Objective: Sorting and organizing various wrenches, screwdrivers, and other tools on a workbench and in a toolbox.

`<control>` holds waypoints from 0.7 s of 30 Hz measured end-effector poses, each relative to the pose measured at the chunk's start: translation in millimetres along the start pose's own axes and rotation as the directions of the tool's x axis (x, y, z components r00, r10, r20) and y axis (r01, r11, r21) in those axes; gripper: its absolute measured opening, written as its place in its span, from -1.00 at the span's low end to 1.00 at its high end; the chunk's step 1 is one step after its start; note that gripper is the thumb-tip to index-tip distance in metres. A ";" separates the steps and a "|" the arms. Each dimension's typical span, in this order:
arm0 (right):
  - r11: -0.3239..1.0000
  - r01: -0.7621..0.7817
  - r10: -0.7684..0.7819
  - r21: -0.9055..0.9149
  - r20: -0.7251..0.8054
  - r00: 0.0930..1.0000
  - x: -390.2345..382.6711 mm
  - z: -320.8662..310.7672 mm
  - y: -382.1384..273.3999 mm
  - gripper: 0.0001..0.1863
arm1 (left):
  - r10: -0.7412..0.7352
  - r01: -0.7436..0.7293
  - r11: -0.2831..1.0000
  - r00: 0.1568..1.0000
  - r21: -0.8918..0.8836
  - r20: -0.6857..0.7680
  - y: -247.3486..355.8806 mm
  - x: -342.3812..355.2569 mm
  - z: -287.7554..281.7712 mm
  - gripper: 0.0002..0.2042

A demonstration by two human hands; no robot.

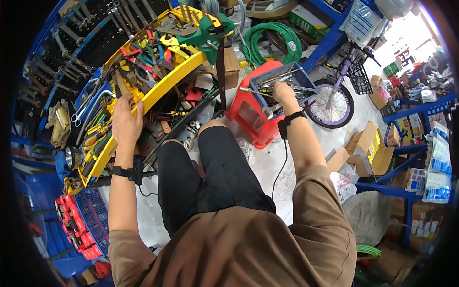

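Observation:
My left hand (127, 122) rests across the yellow front rim (160, 91) of a tool tray, its thumb apart from the fingers. Its fingertips lie by the end of a wooden handle (120, 82) among pliers (143, 60) and other hand tools. My right hand (285, 94) reaches into a grey-blue plastic bin (310, 79) of metal wrenches and rods, fingers curled downward. What those fingers hold is hidden among the tools. A red plastic stool (246, 112) carries the bin. One large wrench (267, 112) sticks out over its near edge.
A green vise (203, 36) is at the tray's right end. Wrenches (67, 45) hang on a dark board at left. Beyond the stool are a green hose coil (272, 43) and a purple bicycle (337, 86). Open cardboard boxes (370, 148) and blue shelving (416, 112) stand at right.

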State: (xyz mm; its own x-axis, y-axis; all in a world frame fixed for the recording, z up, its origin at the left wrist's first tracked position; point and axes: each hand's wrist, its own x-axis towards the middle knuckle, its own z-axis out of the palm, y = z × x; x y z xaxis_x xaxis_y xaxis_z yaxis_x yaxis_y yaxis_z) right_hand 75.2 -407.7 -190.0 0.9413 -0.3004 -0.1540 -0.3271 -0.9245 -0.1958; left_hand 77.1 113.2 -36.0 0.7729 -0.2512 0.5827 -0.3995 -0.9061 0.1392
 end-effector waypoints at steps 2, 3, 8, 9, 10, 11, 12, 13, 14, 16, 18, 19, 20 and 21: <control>0.999 0.019 -0.018 -0.043 0.036 0.999 10.8 3.9 6.1 -0.60 | 0.008 -0.008 1.000 1.000 0.000 0.007 -0.4 0.6 0.0 -0.68; 0.998 0.018 -0.017 -0.054 0.028 0.999 15.4 7.1 12.4 -0.62 | 0.013 -0.013 1.000 1.000 0.006 0.011 2.1 2.7 1.8 -0.67; 0.993 0.051 -0.053 -0.110 -0.011 0.999 16.6 4.8 -4.2 -0.75 | -0.093 0.093 0.996 0.993 -0.006 0.071 2.7 -0.1 -4.4 -0.63; 0.994 0.041 -0.046 -0.100 -0.039 0.998 18.0 8.3 10.5 -0.75 | -0.081 0.083 0.996 0.995 -0.020 0.064 7.4 4.5 -0.8 -0.63; 0.994 0.043 -0.048 -0.100 -0.047 0.998 16.1 8.5 7.3 -0.76 | -0.073 0.073 0.997 0.996 -0.005 0.051 8.3 3.2 -1.9 -0.63; 0.994 0.043 -0.049 -0.099 -0.055 0.997 14.4 8.3 4.6 -0.77 | -0.064 0.063 0.998 0.997 0.009 0.038 8.6 2.5 -2.2 -0.63; 0.994 0.044 -0.050 -0.099 -0.058 0.997 13.0 7.1 3.4 -0.77 | -0.061 0.060 0.998 0.997 0.016 0.038 5.3 1.6 0.2 -0.63; 0.992 0.067 -0.073 -0.104 -0.057 0.996 9.8 4.1 0.4 -0.77 | -0.064 0.063 0.998 0.997 0.018 0.037 3.7 0.6 -0.8 -0.63; 0.990 0.089 -0.096 -0.108 -0.055 0.994 5.9 1.4 -1.9 -0.77 | -0.042 0.042 0.999 0.999 0.025 0.020 2.8 -0.4 -1.2 -0.63; 0.972 0.222 -0.231 -0.071 -0.157 0.960 -4.4 -4.6 -1.1 -0.76 | -0.022 0.022 0.999 1.000 0.032 0.002 2.7 -1.2 -2.2 -0.62; 0.934 0.355 -0.355 -0.048 -0.260 0.898 -11.6 -13.8 3.5 -0.76 | -0.046 0.046 0.999 0.999 0.012 0.004 4.6 -1.2 -3.8 -0.63; 0.929 0.370 -0.353 -0.007 -0.316 0.880 -16.4 -25.4 -0.2 -0.77 | -0.055 0.055 0.998 0.998 0.018 0.002 3.3 -2.9 -6.4 -0.63; 0.928 0.371 -0.335 0.030 -0.372 0.866 -22.3 -34.3 7.8 -0.78 | -0.036 0.036 0.999 0.999 0.021 -0.011 6.2 -0.2 -4.1 -0.63; 0.912 0.407 -0.338 0.048 -0.474 0.814 -16.7 -31.3 28.3 -0.77 | -0.017 0.017 1.000 1.000 0.025 -0.025 8.5 2.2 -1.7 -0.64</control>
State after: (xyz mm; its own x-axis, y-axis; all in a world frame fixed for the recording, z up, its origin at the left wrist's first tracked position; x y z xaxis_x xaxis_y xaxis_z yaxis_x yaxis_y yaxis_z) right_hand 52.9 -436.2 -162.7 0.9158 -0.0434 0.3993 0.0803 -0.9543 -0.2879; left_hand 74.6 105.6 -32.2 0.7669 -0.2275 0.6001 -0.3737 -0.9185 0.1294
